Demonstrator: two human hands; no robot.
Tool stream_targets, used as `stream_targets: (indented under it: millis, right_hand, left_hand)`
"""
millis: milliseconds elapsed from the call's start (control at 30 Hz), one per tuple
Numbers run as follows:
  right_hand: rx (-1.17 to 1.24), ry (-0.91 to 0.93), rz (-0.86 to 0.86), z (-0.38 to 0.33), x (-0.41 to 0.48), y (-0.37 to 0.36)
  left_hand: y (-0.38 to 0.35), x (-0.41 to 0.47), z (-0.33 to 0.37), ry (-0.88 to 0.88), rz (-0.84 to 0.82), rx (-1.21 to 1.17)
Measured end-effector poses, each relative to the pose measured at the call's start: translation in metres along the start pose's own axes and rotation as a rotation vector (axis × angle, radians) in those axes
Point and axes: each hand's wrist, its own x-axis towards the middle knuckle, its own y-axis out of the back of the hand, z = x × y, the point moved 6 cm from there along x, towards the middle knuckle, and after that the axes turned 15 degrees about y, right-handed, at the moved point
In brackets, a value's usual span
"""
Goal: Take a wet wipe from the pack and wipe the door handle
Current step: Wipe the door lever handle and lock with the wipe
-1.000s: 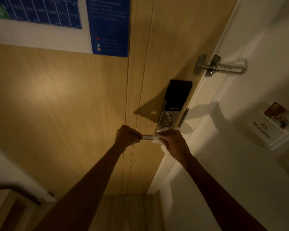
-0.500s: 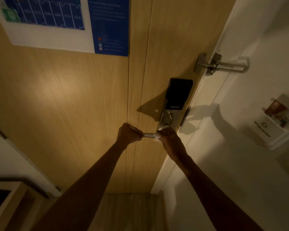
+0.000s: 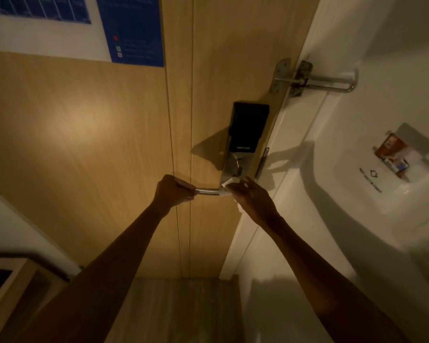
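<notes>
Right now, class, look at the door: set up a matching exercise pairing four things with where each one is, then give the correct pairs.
Things:
1. left hand
2. wet wipe
3. swing bar guard
4. blue notice

Places:
A. top of the door, left of the lock
B. closed around the free end of the door handle
C. above the black lock, bridging door and frame
D. held in the right hand at the handle's base

Pairs: 1-B, 2-D, 3-C, 4-A

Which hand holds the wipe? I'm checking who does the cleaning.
The right hand, pressing the white wipe at the handle's lock end; the left hand grips bare metal.
</notes>
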Motion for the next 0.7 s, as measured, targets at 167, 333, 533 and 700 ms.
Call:
stream_targets:
  millis: [167,333,533,700]
  right_hand:
    - [-0.014,0.058,0.031,-0.007,0.011,-0.016]
    - [0.000,0.063,-0.038,-0.028,0.032,-0.022]
    - [0.048,-0.021,-0.107,-0.036,0.040,-0.020]
    - [0.174,-0.033,-0.112,-0.035,0.052,-0.013]
  left_hand:
    - [0.001,-0.001,0.001,-0.020,0.009,0.001]
    - [0.001,0.004,0.000,0.023,-0.006,0.007]
    - [0.002,0.004,-0.001,0.057,-0.026,0.015]
    - [0.004,0.002,0.001,0.068,-0.037,0.061]
